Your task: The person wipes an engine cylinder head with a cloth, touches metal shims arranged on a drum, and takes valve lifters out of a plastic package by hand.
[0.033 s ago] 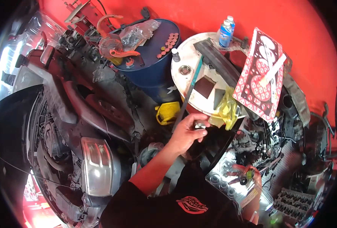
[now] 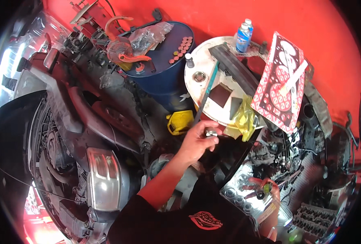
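My left hand is raised in the middle of the view, its fingers curled around a small shiny metal cylinder. The hand is just left of a crumpled yellow plastic bag on the white round drum top. Lower right, my right hand is closed on something with a dark round end and a yellow-green part, whose kind I cannot make out. Beneath that hand is a brightly lit metal engine part with round openings. A transparent container is beside the right hand.
A packaged head gasket leans over the white drum, near blue spray cans. Behind stands a blue barrel with an orange tool on top. A dark car front with a headlight fills the left. A cylinder head is lower right.
My left hand has moved slightly left with the metal cylinder. The background has shifted a little in the view. My right hand stays almost in place.
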The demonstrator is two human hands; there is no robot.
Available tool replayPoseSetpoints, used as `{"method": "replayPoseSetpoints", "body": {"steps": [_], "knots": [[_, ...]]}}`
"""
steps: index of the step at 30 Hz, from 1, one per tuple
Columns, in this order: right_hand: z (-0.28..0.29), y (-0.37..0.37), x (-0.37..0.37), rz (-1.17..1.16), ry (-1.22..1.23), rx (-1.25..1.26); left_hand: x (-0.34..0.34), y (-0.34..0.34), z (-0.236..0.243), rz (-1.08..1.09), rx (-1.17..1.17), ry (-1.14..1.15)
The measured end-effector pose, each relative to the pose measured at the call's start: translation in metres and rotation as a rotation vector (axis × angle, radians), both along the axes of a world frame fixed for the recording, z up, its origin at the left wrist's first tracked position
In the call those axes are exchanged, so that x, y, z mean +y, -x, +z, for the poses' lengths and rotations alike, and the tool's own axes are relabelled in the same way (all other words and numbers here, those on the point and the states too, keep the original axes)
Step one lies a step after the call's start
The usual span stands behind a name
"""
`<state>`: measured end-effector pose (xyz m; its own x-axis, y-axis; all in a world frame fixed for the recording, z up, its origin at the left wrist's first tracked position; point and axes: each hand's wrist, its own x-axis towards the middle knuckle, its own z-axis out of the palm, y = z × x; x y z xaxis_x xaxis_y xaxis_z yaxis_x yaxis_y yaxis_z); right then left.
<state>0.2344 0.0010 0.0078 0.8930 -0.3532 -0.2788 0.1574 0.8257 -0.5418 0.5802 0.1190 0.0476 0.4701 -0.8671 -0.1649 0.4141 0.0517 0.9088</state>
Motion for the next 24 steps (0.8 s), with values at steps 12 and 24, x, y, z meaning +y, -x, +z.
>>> {"method": "replayPoseSetpoints", "body": {"steps": [12,24], "knots": [[0.004,-0.038,-0.004,-0.188,-0.194,0.070,-0.021,-0.155,-0.017,0.425,-0.415,0.017],[-0.019,-0.028,-0.024,-0.021,-0.126,-0.012,-0.069,-0.208,-0.041,0.366,-0.160,-0.053]]}}
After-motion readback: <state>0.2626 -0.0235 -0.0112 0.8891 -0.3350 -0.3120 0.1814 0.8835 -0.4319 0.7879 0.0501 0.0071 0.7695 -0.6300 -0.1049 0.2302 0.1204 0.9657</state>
